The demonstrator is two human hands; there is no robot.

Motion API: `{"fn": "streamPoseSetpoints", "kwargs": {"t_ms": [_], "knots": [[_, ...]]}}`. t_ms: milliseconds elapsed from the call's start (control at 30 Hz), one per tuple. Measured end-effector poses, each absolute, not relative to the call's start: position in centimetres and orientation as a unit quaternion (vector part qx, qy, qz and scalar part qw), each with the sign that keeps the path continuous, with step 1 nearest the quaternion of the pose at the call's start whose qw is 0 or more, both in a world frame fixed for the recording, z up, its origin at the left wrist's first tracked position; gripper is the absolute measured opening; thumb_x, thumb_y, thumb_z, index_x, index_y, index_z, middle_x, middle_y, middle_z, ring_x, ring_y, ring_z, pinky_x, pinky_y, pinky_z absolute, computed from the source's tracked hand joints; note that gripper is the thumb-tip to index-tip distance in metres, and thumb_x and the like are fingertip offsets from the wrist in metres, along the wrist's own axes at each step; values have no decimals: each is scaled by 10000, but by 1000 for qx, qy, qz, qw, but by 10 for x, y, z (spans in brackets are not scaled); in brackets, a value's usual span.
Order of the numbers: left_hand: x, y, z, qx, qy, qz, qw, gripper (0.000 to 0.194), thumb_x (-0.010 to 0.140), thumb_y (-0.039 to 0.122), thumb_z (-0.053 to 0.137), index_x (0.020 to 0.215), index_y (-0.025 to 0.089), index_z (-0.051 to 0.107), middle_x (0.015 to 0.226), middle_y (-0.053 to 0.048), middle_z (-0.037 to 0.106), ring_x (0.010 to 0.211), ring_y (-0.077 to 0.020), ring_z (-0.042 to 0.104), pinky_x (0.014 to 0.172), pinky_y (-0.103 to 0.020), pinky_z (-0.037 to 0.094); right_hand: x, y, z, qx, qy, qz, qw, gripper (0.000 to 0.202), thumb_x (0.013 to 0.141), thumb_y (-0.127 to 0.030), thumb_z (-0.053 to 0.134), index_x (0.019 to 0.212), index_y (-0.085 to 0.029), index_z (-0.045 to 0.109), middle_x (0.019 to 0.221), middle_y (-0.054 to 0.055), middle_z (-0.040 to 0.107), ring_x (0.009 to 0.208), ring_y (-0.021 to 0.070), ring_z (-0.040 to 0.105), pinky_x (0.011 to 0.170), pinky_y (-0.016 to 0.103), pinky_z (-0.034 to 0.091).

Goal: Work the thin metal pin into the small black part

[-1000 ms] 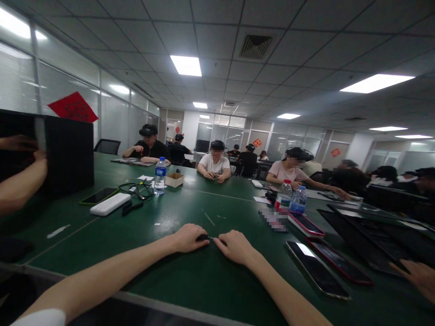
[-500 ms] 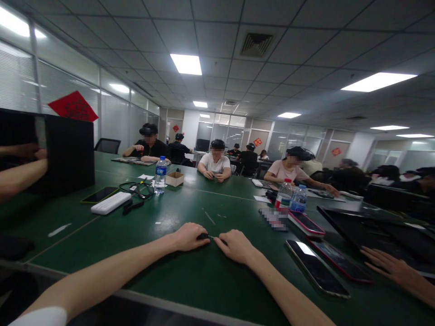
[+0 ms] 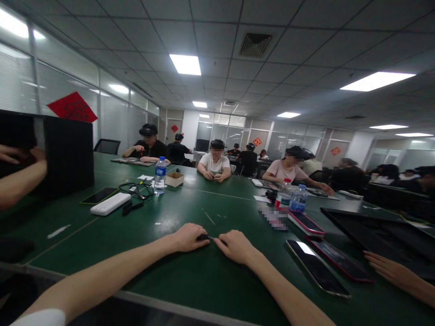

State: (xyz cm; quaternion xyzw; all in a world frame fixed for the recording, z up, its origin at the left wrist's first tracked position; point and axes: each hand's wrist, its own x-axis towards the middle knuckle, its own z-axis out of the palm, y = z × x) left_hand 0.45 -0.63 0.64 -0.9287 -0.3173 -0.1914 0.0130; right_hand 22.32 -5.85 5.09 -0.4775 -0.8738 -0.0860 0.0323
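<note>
Under a long panelled ceiling [image 3: 217, 43], on a broad green surface [image 3: 163, 280], two bare hands come close around one small dark piece [image 3: 203, 237].
From where I stand, the black box [image 3: 70, 156] looms largest on the person's left, a neighbour's arm [image 3: 22, 183] reaching into it; on the right, a co-worker's hand [image 3: 394, 271] is at a dark panel [image 3: 380, 235], near the phones [image 3: 319, 267]. Past the hands stand a bottle [image 3: 160, 176] and a small open carton [image 3: 174, 180]. The left hand [image 3: 190, 237] rests low, its grip closed on the piece, whose thin tip points at the right hand [image 3: 234, 246]; that hand's fingers are bent, thumb and forefinger just beside the tip, and I cannot tell whether they pinch it.
</note>
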Motion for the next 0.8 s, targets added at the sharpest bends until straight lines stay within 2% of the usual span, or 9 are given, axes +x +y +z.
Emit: {"fn": "streamPoseSetpoints", "kwargs": {"t_ms": [300, 500, 800], "knots": [[4, -8, 9, -931, -313, -187, 13, 345, 912, 461, 461, 975, 192, 667, 899, -61, 688, 800, -195, 636, 673, -261, 433, 224, -60, 54, -469, -878, -82, 35, 585, 973, -527, 249, 829, -188, 703, 802, 69, 714, 710, 163, 642, 751, 257, 435], [5, -7, 8, -931, -313, -188, 4, 351, 911, 468, 467, 1005, 197, 669, 914, -65, 689, 818, -202, 635, 698, -273, 439, 223, -63, 56, -472, -877, -79, 38, 569, 976, -512, 257, 799, -185, 688, 762, 60, 698, 680, 161, 633, 674, 245, 429], [4, -8, 9, -932, -312, -185, 9, 340, 913, 461, 469, 976, 191, 666, 896, -63, 689, 805, -204, 641, 679, -271, 435, 223, -61, 54, -464, -880, -96, 33, 564, 976, -502, 253, 806, -184, 688, 769, 70, 699, 703, 175, 639, 714, 263, 430]]}}
